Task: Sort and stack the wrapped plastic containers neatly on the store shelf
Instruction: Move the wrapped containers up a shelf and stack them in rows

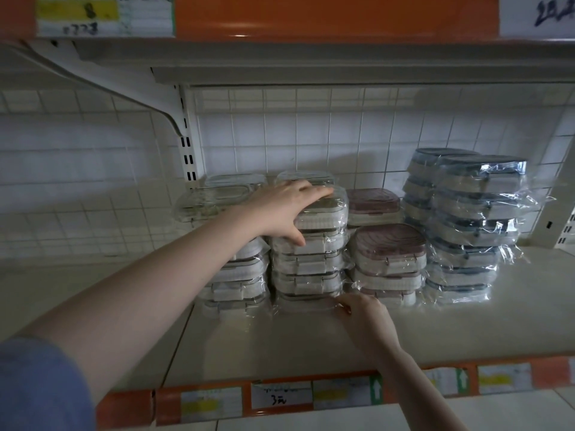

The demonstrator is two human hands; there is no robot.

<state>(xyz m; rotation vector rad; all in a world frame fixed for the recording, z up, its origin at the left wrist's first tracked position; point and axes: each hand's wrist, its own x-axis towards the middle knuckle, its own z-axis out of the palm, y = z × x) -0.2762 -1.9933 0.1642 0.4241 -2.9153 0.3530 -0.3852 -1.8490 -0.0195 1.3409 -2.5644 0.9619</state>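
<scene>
Here the left forearm crosses in front of the leftmost stack (236,275) of clear-lidded wrapped containers, hiding much of its upper half; a blue sleeve (40,384) is cut off at the lower left corner. Behind it, further clear containers (217,194) are blurred by glare on the wrap, and their count cannot be told. The left hand (280,213) reaches forward over the middle stack (308,265), its fingers spread and lying flat across the top container (323,213), thumb down the front face; it presses rather than pinches. That container lies flat, its long axis running left to right, its clasp side facing the camera. The right hand (364,321) rests low on the shelf (466,321) at the foot of the same stack, fingertips curled against the wrap of the bottom container (305,301); whether it pinches the film cannot be told. Just beside stand two pink-lidded stacks (389,262), one behind the other, then taller blue-lidded stacks (466,219) whose loose wrap blurs their edges. Price labels (280,396) along the orange edge strip are illegible.
</scene>
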